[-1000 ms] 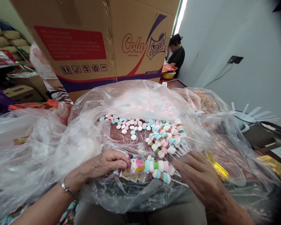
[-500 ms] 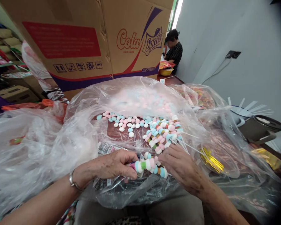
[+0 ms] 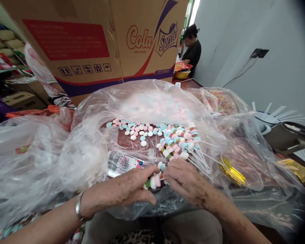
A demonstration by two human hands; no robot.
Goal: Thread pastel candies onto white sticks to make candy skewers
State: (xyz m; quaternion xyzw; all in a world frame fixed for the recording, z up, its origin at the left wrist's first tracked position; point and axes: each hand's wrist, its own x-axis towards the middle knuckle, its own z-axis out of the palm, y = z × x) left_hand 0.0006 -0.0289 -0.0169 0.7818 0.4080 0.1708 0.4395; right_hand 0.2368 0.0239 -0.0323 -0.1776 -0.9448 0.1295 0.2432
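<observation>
Crinkled clear plastic bags point(image 3: 86, 149) cover the work surface before a large cardboard box point(image 3: 96, 44). Just in front of a pile of finished marshmallow skewers point(image 3: 179, 144), both hands meet on one marshmallow skewer point(image 3: 154, 180), lying roughly left to right. Left hand point(image 3: 124, 189) and right hand point(image 3: 185, 179) each pinch it, fingers curled closed around the candy.

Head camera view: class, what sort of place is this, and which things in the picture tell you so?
Probably a small sweet-packing workroom or shop storeroom. Both hands, left hand and right hand, hold a marshmallow skewer over an open plastic bag; more finished skewers lie beyond, and a big candy carton stands behind.
</observation>
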